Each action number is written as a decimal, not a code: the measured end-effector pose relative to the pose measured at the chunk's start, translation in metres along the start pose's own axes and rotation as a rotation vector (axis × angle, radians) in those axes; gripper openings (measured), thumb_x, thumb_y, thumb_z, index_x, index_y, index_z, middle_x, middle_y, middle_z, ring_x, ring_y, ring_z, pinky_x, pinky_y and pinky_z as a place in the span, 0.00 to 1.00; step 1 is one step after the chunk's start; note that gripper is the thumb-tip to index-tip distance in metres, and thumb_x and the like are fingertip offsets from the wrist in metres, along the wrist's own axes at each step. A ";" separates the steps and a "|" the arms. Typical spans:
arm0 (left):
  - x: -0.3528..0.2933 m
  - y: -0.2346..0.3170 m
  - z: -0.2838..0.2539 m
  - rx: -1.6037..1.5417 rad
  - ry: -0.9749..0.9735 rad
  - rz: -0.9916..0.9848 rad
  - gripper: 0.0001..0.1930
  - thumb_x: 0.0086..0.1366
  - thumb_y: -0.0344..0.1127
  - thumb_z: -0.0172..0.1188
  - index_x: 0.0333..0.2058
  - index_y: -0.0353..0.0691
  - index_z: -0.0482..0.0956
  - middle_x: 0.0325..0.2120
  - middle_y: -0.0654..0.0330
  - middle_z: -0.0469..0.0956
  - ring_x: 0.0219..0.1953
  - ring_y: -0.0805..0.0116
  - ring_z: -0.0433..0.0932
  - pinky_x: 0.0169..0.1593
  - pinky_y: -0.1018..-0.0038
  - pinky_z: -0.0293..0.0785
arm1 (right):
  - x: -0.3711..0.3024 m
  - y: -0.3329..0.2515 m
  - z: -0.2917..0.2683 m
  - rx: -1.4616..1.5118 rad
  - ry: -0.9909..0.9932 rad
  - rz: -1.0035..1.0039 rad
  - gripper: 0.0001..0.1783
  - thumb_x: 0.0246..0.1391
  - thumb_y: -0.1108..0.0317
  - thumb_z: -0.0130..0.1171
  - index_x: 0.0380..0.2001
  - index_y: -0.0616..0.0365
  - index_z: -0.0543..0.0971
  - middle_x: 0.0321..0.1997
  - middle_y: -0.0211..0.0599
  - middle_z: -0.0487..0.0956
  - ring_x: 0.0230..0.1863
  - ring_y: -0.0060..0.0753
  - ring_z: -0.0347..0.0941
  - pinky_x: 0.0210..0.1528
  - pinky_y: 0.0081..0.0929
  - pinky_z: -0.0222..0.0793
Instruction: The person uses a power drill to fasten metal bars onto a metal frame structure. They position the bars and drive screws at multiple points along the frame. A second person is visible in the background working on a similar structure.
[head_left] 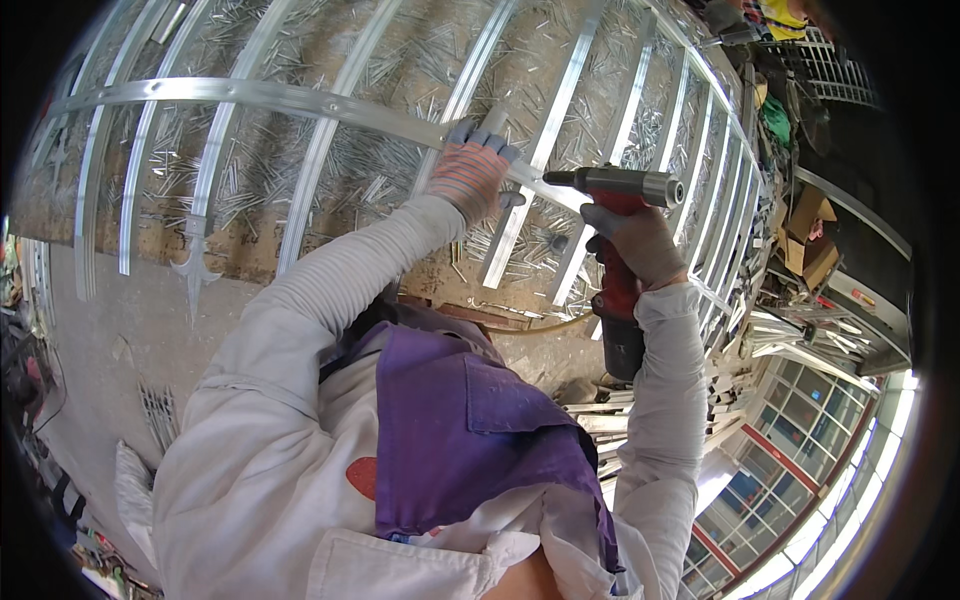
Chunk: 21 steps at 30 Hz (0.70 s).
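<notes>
My left hand [468,180], in an orange-striped glove with grey fingertips, grips a long silver metal rail [385,119]. Its fingers lie over the far edge and the thumb is on the near side. The rail runs across several parallel metal strips [318,180]. In my gloved right hand [645,245] is a red and black cordless rivet gun [620,187], held by its handle. The gun's nose points left, just above the rail and to the right of my left hand. Whether its tip touches the rail, I cannot tell.
Thin metal pins [380,165] litter the brown worktop [250,255] between the strips. A cardboard box [806,238] stands at the right, near stacked metal pieces [815,335]. A yellowish hose [545,328] hangs by the table's near edge. Paned windows [800,410] lie at the lower right.
</notes>
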<state>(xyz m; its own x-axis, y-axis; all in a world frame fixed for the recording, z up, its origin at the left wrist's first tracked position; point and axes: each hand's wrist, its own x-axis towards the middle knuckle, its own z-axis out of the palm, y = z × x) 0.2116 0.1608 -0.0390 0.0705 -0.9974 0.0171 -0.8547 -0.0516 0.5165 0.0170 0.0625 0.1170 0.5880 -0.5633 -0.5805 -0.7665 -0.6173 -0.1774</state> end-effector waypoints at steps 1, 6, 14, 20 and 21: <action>0.000 0.000 0.000 0.003 -0.012 -0.004 0.36 0.50 0.64 0.63 0.51 0.46 0.73 0.48 0.58 0.71 0.56 0.61 0.67 0.67 0.55 0.47 | 0.001 -0.010 -0.002 0.180 -0.004 0.086 0.15 0.57 0.66 0.58 0.48 0.42 0.76 0.35 0.27 0.80 0.33 0.28 0.77 0.40 0.24 0.71; 0.001 0.004 -0.003 -0.002 -0.003 0.011 0.36 0.50 0.64 0.64 0.51 0.46 0.73 0.48 0.58 0.71 0.56 0.61 0.67 0.67 0.55 0.48 | 0.003 -0.004 0.011 0.385 0.204 -0.114 0.16 0.54 0.64 0.63 0.42 0.60 0.75 0.27 0.33 0.80 0.20 0.23 0.76 0.21 0.22 0.72; 0.002 0.003 -0.013 0.029 -0.067 -0.012 0.35 0.52 0.64 0.62 0.52 0.45 0.72 0.49 0.56 0.71 0.55 0.60 0.68 0.67 0.55 0.48 | 0.007 -0.055 -0.014 0.701 0.047 0.335 0.17 0.53 0.66 0.61 0.47 0.56 0.76 0.40 0.36 0.80 0.40 0.35 0.78 0.44 0.28 0.75; 0.003 0.004 -0.008 0.026 -0.073 0.002 0.36 0.52 0.64 0.61 0.53 0.45 0.71 0.50 0.54 0.70 0.57 0.60 0.67 0.67 0.55 0.48 | 0.018 -0.022 0.001 -0.461 -0.038 -0.189 0.17 0.52 0.65 0.62 0.47 0.46 0.77 0.42 0.32 0.79 0.43 0.38 0.78 0.46 0.29 0.75; 0.003 0.004 -0.008 0.031 -0.073 -0.004 0.36 0.52 0.65 0.61 0.53 0.45 0.71 0.50 0.54 0.70 0.57 0.59 0.67 0.67 0.55 0.48 | 0.015 -0.026 0.001 -0.655 -0.017 -0.262 0.17 0.51 0.65 0.61 0.47 0.43 0.77 0.42 0.31 0.79 0.44 0.38 0.78 0.47 0.29 0.75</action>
<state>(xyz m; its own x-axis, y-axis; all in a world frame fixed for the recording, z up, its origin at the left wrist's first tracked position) 0.2130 0.1582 -0.0298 0.0371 -0.9981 -0.0482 -0.8700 -0.0560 0.4898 0.0454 0.0704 0.1116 0.7239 -0.3454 -0.5972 -0.2834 -0.9381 0.1991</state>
